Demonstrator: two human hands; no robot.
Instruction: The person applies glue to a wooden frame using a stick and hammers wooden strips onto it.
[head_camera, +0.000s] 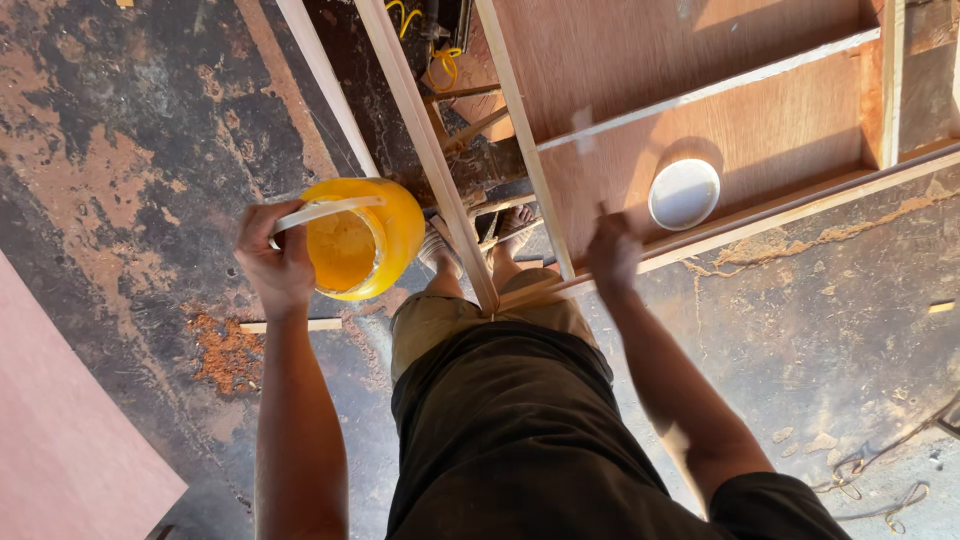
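looking straight down past the dark shirt (520, 440) and khaki shorts (440, 320) to bare feet on a stained, paint-flaked floor (130, 150). left hand (272, 262) is up front, fingers wrapped tight around the pale handle of a yellow plastic jar (362, 238), which hangs tilted over the floor just left of the wooden slats, mouth toward us, orange-yellow paste showing inside. that jar looks part full, so moderately weighty; smooth plastic walls could be slick if smeared, and the thin handle is the sure place to grip it, a second palm under the base if it swings. right hand (612, 252) is blurred, raised at the near edge of the plywood frame (700, 130); fingers seem bunched together, maybe pinching something thin, but i cannot tell for certain. 2 long pale wooden slats (425, 140) run diagonally from between the feet up to the top edge. further out, a round white lid (684, 194) rests flat inside the frame's lower compartment, close to its front rail. sawdust (225, 350) lies scattered on the floor by the left forearm, and a reddish board (60, 440) fills the bottom left corner.
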